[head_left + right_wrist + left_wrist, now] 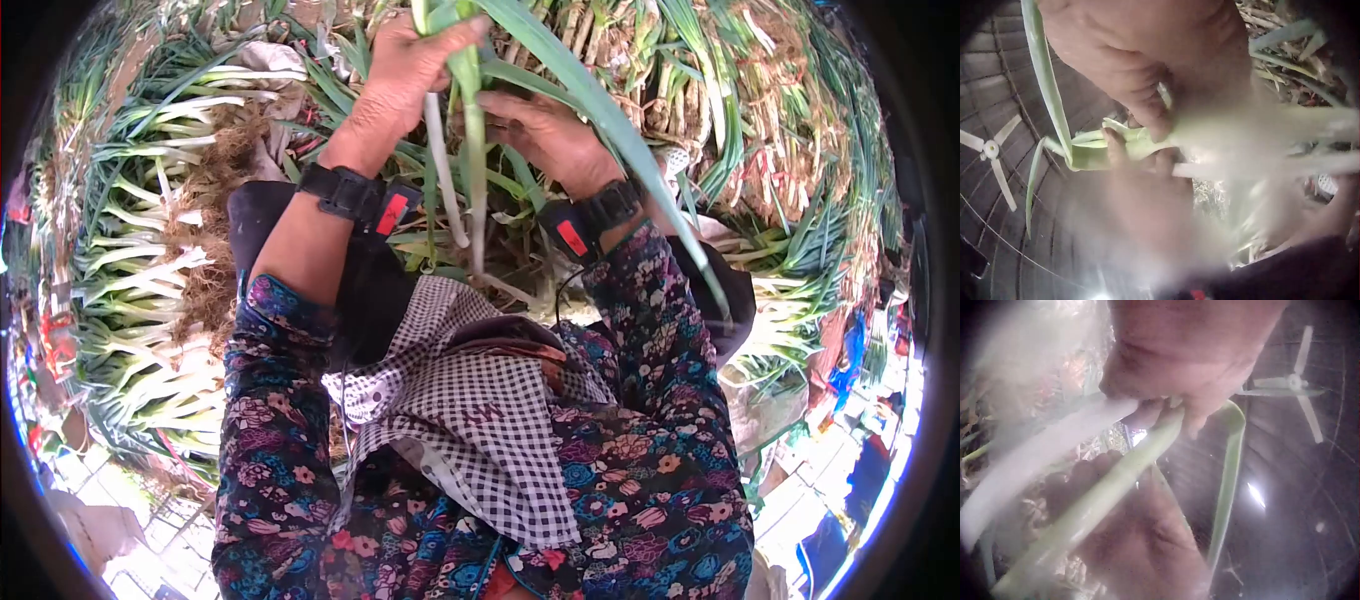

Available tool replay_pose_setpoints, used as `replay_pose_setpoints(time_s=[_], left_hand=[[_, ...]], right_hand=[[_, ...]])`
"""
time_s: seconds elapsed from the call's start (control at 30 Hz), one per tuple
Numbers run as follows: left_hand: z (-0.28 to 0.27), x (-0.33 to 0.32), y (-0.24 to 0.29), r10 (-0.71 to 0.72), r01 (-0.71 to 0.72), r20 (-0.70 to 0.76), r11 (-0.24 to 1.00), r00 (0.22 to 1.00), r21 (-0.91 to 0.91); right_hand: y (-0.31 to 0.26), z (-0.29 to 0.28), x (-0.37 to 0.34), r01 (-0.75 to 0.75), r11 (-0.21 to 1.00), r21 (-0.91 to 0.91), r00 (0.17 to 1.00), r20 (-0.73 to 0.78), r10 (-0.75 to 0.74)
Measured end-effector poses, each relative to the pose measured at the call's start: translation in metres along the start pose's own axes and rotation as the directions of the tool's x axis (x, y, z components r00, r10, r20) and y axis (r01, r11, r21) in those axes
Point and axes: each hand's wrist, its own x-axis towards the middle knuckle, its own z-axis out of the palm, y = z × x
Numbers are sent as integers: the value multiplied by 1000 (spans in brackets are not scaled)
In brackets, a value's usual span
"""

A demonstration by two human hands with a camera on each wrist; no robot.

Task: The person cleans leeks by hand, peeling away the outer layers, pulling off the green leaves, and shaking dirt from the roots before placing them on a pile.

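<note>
My left hand [395,85] grips two long green onions [476,180] high on their stems, thumb across them, with the pale root ends hanging toward the lap. A long green leaf arches from them to the right. Just below, my right hand [555,140] has its fingers at the stems, partly hidden behind them. In the right wrist view the right hand [1147,56] has thumb and curled fingers on a green stem [1141,147], a small green piece between the fingers. Seen from the left wrist, the right palm lies behind the greener stem [1097,500].
Rows of green onions [150,260] with brown roots lie at the left. More bundles [690,90] are piled at the upper right, and others [785,320] lie by the right knee. Loose leaves cover the ground ahead. A checkered cloth [500,430] hangs over the floral clothing.
</note>
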Motion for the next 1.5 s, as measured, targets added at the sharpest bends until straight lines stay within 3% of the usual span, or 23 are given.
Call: replay_pose_setpoints(time_s=[0.17, 0.23, 0.27, 0.33, 0.43, 0.47, 0.5, 0.53, 0.6, 0.67, 0.7, 0.73, 0.8, 0.87, 0.97, 1.03, 1.07, 1.1, 1.13, 1.2, 1.27, 1.33, 1.5], left_hand=[[10, -2, 8, -32, 31, 27, 999, 999, 23], [1, 0, 11, -84, 81, 81, 996, 993, 38], [5, -3, 11, -73, 71, 88, 997, 994, 22], [8, -6, 14, -111, 117, 161, 993, 981, -27], [17, -7, 22, -66, 76, 136, 994, 988, -73], [17, -7, 22, -53, 64, 95, 990, 994, -122], [11, -2, 18, -36, 54, 140, 990, 989, -131], [8, 0, 18, -34, 52, 138, 990, 990, -131], [10, 0, 24, -98, 125, 280, 989, 955, -80], [17, -5, 20, -91, 129, 254, 982, 963, -140], [14, -4, 17, -62, 101, 205, 977, 977, -186], [10, -4, 15, -33, 68, 153, 971, 988, -231], [7, -6, 25, -53, 47, -37, 987, 998, -155], [-16, 7, 22, 15, -6, 51, 983, 999, -181], [7, -3, 37, -6, 9, 10, 956, 1000, -294], [1, -1, 34, -28, 39, 41, 954, 999, -297], [0, 1, 35, -44, 62, 67, 952, 997, -300], [3, -1, 38, -17, 38, 63, 937, 998, -347], [4, -1, 40, -11, 32, 63, 938, 998, -346], [5, -5, 43, -108, 108, 18, 944, 994, -312], [8, -5, 41, -94, 87, -6, 941, 996, -328], [2, -6, 38, -19, 58, 127, 949, 992, -311], [7, -10, 42, -58, 78, 67, 931, 996, -355]], right_hand=[[2, -14, 1, -77, 995, 58, 991, 111, 70], [-8, -10, -7, -19, 985, -170, 996, 83, 34], [-5, -15, -7, 98, 886, -454, 987, 161, -26], [0, -25, -7, 345, 397, -850, 939, 312, -147], [7, -17, -12, 458, 465, -758, 889, 371, -269], [2, -8, -17, 227, 950, -214, 960, 213, -181], [-1, -2, -21, -82, 874, 479, 987, 159, 5], [2, -2, -22, -83, 875, 478, 987, 161, 5], [7, -3, -24, 46, 948, 314, 996, 64, -69], [11, -2, -20, -51, 950, 308, 999, 31, 43], [19, -2, -18, -115, 980, -160, 993, -28, 112], [29, -4, -18, -181, 788, -588, 984, -109, 144], [102, -47, -43, 256, 233, -938, 962, 223, -158], [95, -55, -67, 245, 196, -950, 969, 231, -92], [86, -57, -93, 192, 112, -975, 972, 204, 113], [64, -34, -61, 64, 26, -998, 987, 59, -149], [40, -22, -48, 198, 251, -947, 931, 102, -350], [23, -8, -45, 210, 576, -790, 916, -46, -397], [6, 3, -43, 215, 573, -791, 915, -43, -401], [-14, 20, -42, 126, 836, -534, 976, -86, -202], [-5, 15, -34, 182, 821, -541, 960, -83, -268], [-4, 12, -32, 169, 836, -523, 975, -37, -220], [-3, 13, -36, 106, 918, -382, 991, -39, -131]])
